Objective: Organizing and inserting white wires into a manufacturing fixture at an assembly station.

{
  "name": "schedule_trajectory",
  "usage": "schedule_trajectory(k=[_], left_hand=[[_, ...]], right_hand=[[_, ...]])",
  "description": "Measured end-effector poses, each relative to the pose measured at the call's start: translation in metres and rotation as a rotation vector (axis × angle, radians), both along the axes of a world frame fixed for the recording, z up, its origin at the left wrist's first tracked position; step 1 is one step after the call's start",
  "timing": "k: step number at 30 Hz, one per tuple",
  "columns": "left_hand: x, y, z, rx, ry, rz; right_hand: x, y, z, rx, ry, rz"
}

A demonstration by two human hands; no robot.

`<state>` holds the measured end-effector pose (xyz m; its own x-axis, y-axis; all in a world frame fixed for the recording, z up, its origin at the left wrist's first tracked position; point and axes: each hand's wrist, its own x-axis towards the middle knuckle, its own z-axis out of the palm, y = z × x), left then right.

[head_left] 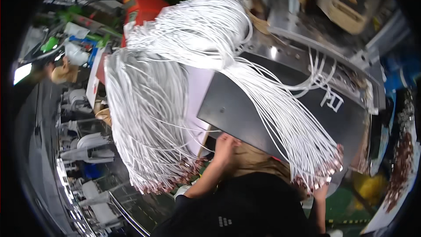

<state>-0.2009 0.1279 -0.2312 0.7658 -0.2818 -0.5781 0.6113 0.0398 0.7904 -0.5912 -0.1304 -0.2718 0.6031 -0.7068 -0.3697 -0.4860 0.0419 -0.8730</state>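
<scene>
A thick bundle of white cables [151,105] hangs at the left, with coppery terminals at its lower ends. A second bundle [267,90] runs across a dark board [232,105], its coppery ends overhanging the near right edge. Both meet a large coiled heap of white cables [206,22] at the back. By the board's near-left edge, my left hand [226,147] is closed, with a white cable from the left bundle running to its fingertips. My right hand [321,192] is under the right bundle's terminals, touching or close to them; its fingers are mostly hidden.
An orange-red machine [142,6] stands behind the heap. A metal frame [324,46] borders the board's far side, with a few loose white cables [318,77] there. More coppery parts [401,166] lie at the far right. At left are stools [92,142] and a person's hand [65,71].
</scene>
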Motion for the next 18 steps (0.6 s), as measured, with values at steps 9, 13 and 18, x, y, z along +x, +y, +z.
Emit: schedule_trajectory(k=[9,13,18], left_hand=[[0.003,0.010,-0.007,-0.014,0.006,-0.060],[-0.010,-0.006,-0.006,-0.018,0.062,-0.008],[-0.043,-0.016,0.029,0.162,-0.451,-0.360]], right_hand=[[0.003,-0.016,-0.004,-0.206,0.129,0.345],[0.026,-0.009,-0.003,-0.347,-0.094,0.165],[0.031,-0.098,0.119,0.459,0.165,0.318]])
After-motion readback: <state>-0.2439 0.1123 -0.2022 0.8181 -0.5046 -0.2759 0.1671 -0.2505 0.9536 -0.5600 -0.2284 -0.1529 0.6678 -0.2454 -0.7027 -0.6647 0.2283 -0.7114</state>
